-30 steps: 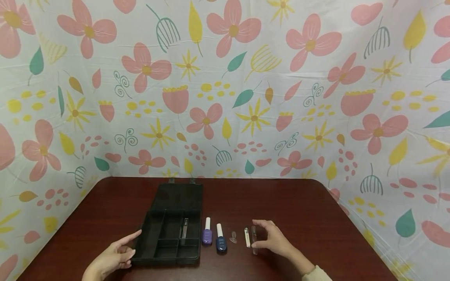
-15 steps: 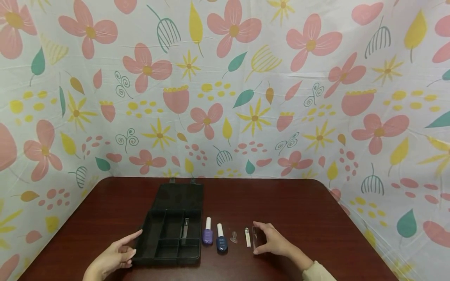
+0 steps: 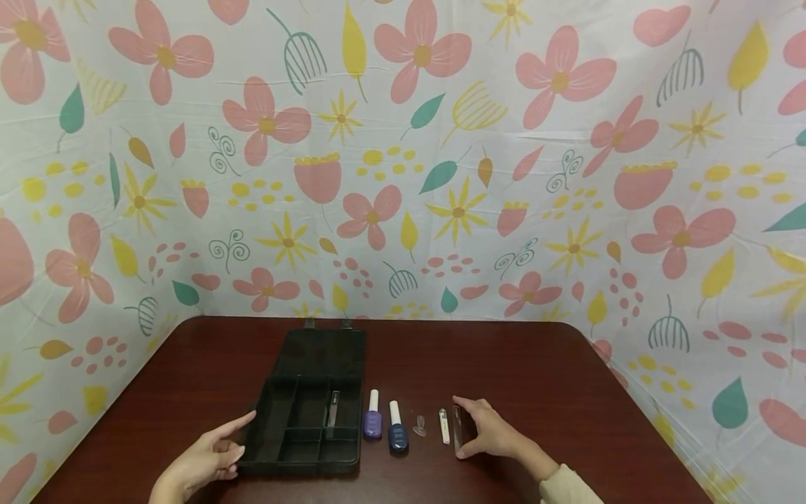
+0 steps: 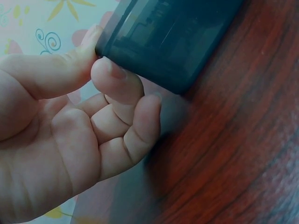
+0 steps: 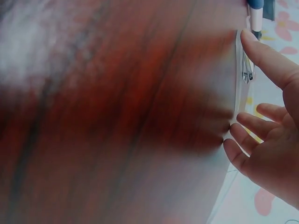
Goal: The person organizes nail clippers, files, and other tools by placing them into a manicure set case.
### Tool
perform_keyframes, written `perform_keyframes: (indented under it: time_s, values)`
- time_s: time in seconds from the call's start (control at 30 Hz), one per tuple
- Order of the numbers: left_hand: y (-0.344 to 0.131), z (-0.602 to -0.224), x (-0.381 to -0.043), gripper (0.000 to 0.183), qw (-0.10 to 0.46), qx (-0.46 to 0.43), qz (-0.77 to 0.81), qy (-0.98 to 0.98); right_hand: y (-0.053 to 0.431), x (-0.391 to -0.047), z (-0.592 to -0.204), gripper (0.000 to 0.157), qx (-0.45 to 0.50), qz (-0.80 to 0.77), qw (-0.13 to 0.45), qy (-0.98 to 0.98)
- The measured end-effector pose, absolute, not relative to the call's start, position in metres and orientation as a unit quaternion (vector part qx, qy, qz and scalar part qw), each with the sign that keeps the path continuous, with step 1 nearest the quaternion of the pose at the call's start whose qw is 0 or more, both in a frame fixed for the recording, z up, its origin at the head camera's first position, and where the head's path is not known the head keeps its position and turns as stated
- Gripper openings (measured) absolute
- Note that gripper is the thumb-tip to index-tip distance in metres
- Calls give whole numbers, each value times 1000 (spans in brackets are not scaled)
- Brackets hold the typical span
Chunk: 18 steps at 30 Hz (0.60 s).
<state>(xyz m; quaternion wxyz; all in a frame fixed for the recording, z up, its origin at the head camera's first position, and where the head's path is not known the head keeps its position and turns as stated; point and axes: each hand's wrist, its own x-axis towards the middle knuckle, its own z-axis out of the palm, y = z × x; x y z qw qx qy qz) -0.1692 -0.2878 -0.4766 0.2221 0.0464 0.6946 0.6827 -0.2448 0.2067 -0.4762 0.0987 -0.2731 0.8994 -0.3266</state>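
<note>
My left hand (image 3: 203,456) touches the left side of an open black compartment box (image 3: 260,458); its index finger is straight, and the lower fingers curl loosely beside the box in the left wrist view. My right hand (image 3: 494,432) spans a slim clear strip (image 3: 457,428), thumb at one end and fingertips at the other. The strip looks like a nail file and lies lengthwise beside a silver nail clipper (image 3: 444,426). In the right wrist view the strip (image 5: 237,70) shows edge-on close to the table, with the clipper (image 5: 247,72) behind it.
Between box and clipper stand a purple nail polish bottle (image 3: 373,422) and a dark blue one (image 3: 397,434), both white-capped. Small clear nail tips (image 3: 419,425) lie beside them. A slim silvery tool (image 3: 333,409) sits in the box. A flowered cloth (image 3: 403,210) rises behind the table.
The clear strip tipped between the right fingers half a second ago and now appears flatter, beside the clipper. The right hand shifted slightly; the left hand and box hold still.
</note>
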Motion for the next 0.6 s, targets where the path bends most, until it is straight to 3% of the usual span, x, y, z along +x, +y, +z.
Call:
perform_keyframes:
  time_s: [0.6]
  values:
    - [-288,-475,-169,63,228,50,685,690,206,-249,-478,92,-277,-302,92,907]
